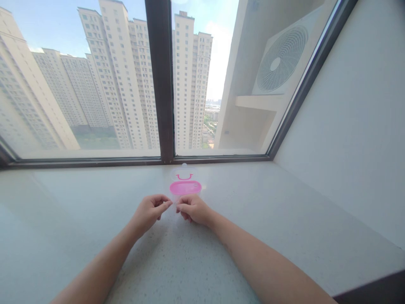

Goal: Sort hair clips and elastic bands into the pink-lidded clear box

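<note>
At twelve o'clock from the hands, the pink box [185, 188] appears open; left hand [151, 212] and right hand [194, 209] pinch closed, any contents indiscernible.

Pink container w/ clear lid [185, 187] on speckled white sill [95, 202]

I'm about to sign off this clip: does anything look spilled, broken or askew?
No, nothing stands out. The pink container sits on the pale sill with its clear piece behind it, and no spill or damage shows. Whether the left hand or right hand pinches something tiny is unclear.
</note>
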Demonstrator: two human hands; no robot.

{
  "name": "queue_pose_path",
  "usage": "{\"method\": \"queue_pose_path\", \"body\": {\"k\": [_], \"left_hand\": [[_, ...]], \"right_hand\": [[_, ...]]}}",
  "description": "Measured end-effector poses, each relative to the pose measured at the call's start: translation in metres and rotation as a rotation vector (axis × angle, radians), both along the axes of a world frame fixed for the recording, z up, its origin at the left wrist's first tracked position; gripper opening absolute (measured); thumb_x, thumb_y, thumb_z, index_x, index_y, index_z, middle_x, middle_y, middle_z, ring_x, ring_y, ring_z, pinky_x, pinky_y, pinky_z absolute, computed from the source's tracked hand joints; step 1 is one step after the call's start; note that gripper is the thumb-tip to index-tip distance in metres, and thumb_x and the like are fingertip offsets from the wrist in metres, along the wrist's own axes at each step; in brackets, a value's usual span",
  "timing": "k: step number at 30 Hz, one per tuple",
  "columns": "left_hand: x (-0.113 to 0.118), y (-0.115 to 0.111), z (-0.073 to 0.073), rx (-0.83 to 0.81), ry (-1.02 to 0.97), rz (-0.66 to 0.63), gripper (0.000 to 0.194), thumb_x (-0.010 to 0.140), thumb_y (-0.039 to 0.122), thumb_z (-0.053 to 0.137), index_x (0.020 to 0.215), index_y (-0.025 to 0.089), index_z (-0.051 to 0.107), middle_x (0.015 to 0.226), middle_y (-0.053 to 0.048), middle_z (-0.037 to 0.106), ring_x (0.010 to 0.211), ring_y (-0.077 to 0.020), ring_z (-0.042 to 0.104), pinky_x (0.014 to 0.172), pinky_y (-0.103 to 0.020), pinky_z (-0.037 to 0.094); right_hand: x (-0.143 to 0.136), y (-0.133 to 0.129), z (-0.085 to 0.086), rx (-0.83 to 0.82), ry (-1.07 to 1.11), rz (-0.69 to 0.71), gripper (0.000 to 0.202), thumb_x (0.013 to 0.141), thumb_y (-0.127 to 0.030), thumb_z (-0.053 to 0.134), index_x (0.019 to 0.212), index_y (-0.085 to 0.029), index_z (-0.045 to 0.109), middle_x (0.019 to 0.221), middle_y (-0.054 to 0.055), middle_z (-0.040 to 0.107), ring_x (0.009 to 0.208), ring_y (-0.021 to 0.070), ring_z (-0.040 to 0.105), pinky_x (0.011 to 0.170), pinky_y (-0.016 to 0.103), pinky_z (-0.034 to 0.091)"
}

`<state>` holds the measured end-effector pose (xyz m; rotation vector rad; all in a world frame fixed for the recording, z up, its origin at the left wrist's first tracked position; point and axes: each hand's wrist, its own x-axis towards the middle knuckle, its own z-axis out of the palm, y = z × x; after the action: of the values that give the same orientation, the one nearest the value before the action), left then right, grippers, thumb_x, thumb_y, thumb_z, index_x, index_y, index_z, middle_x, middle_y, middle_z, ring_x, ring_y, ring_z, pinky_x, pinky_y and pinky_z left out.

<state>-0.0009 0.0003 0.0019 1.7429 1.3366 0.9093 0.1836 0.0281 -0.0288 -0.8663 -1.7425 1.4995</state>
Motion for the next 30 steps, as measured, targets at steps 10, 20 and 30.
{"method": "queue_pose_path", "body": {"k": [10,20,30], "left_hand": [[0.0015,-0.0025,0.0035,-0.020,-0.016,0.000,0.033,0.077,0.044,0.057,0.074,0.012,0.065,0.051,0.004,0.046,0.045,-0.0095,0.041,0.044,-0.021,0.032],[0.0013,-0.0020,0.0014,-0.037,0.007,-0.038,0.037,0.076,0.048,0.057,0.077,0.012,0.066,0.053,0.004,0.047,0.045,-0.0097,0.042,0.044,-0.021,0.030],[0.0034,-0.0042,0.0010,0.017,0.151,-0.059,0.038,0.079,0.046,0.052,0.077,0.012,0.068,0.048,0.004,0.046,0.045,-0.0109,0.043,0.045,-0.021,0.029]], "right_hand": [[0.0000,0.0003,0.0016,-0.006,0.011,0.002,0.011,0.074,-0.020,0.052,0.067,-0.014,0.058,0.044,-0.005,0.049,0.033,0.0064,0.040,0.032,0.017,0.031],[-0.0004,0.0009,-0.0012,-0.011,0.006,0.010,0.011,0.076,-0.020,0.051,0.069,-0.014,0.057,0.045,-0.005,0.050,0.033,0.0056,0.041,0.034,0.017,0.031],[-0.0005,-0.0002,0.0046,-0.080,0.011,0.060,0.015,0.082,-0.020,0.046,0.073,-0.013,0.055,0.049,-0.004,0.052,0.034,0.0066,0.043,0.035,0.018,0.029]]}}
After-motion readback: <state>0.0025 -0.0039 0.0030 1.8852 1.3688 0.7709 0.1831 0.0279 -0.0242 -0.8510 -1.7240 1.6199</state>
